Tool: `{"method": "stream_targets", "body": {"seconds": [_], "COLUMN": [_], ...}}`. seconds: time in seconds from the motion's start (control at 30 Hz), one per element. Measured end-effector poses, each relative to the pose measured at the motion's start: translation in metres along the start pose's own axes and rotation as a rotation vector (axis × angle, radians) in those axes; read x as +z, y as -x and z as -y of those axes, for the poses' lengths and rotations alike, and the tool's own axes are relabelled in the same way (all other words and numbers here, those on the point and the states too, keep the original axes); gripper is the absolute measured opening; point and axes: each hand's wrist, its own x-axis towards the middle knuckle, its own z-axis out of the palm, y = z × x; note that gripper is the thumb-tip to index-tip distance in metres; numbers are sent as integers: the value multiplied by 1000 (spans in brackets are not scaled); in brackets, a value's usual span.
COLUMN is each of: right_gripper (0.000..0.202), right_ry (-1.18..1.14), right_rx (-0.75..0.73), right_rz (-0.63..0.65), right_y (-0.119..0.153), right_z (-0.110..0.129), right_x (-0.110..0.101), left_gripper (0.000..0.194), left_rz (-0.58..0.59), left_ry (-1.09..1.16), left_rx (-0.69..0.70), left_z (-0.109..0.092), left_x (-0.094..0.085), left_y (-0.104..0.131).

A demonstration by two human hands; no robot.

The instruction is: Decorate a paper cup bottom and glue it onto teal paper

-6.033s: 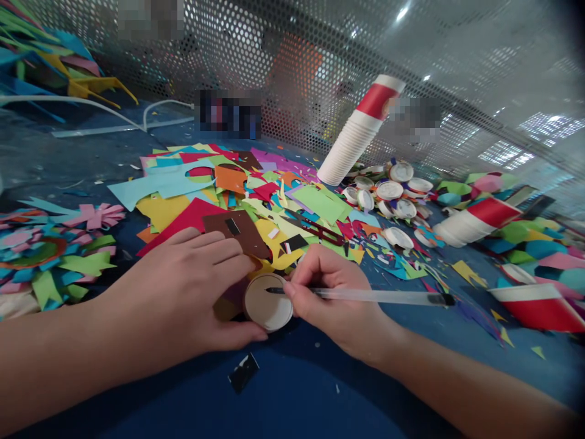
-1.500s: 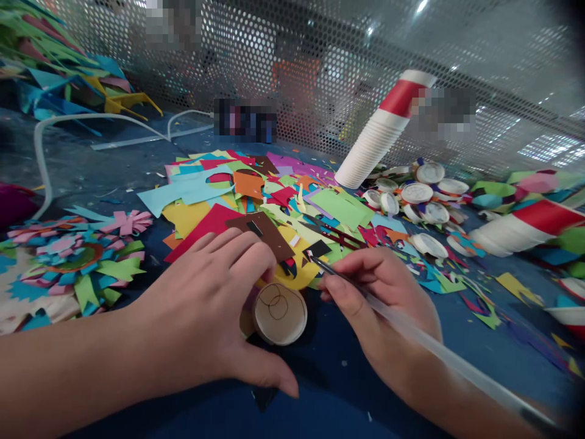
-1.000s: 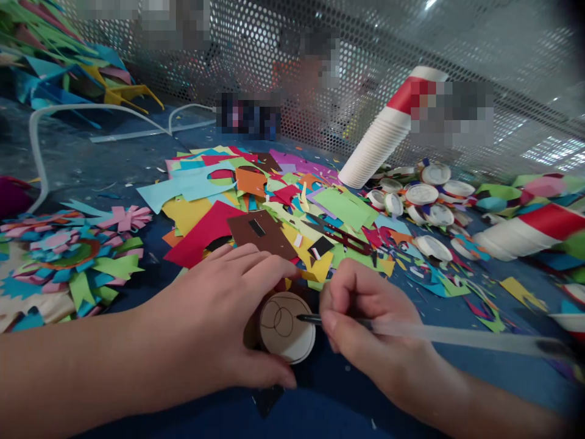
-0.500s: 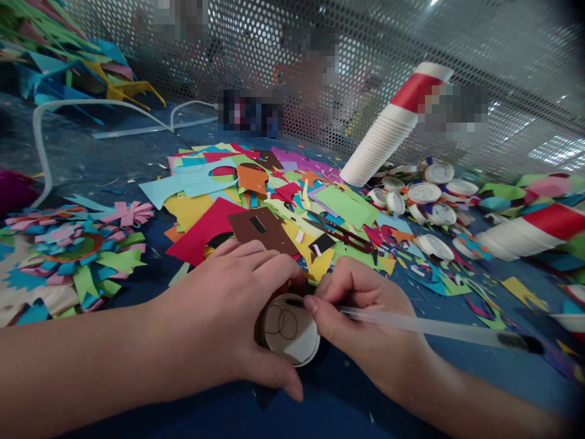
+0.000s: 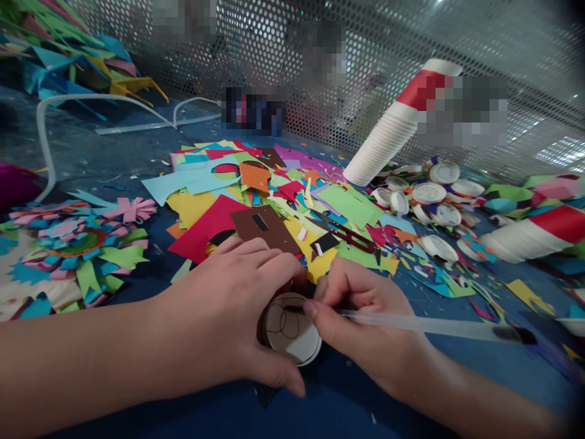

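Note:
A small white paper cup piece (image 5: 297,341) shows its round face, with thin dark circles drawn on it. My left hand (image 5: 228,323) is wrapped round its left side, thumb below and fingers above. My right hand (image 5: 365,311) pinches a pen (image 5: 420,325) with a translucent barrel; its dark tip rests on the upper part of the round face. Just beyond my hands lie a brown sheet (image 5: 269,231) and a red sheet (image 5: 208,228). Dark red scissors (image 5: 351,236) lie among the paper scraps.
Paper flowers (image 5: 82,244) lie at the left. A tall stack of cups (image 5: 384,140) leans before the perforated screen (image 5: 256,49). Cut cup pieces (image 5: 429,192) and another cup stack (image 5: 530,235) are at the right. A white cable (image 5: 43,140) loops at the back left.
The pen tip has shifted slightly left and down on the round face, and another curved line shows there. My left hand keeps its hold. The whole view has shifted slightly.

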Motion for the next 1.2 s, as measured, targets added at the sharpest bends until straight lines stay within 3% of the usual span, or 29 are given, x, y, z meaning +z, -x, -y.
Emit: {"method": "stream_targets", "body": {"seconds": [0.2,0.47,0.9,1.2], "right_gripper": [20,17,20,20], "right_ry": [-14,154,375,501], "right_rx": [20,39,-174,-283], "right_rz": [38,-29,-217,-263], "right_y": [2,5,8,12], "right_z": [4,5,6,0], "right_x": [-3,-7,-7,0], "left_gripper": [71,73,67,62], "left_rz": [15,17,-23,31], "left_ry": [-16,1,24,19], "left_rx": [-20,-29,-14,0], "left_z": [-1,-1,-1,-2], "left_x": [-1,-1,1,-2], "left_y": [-1,-1,-2,0]}}
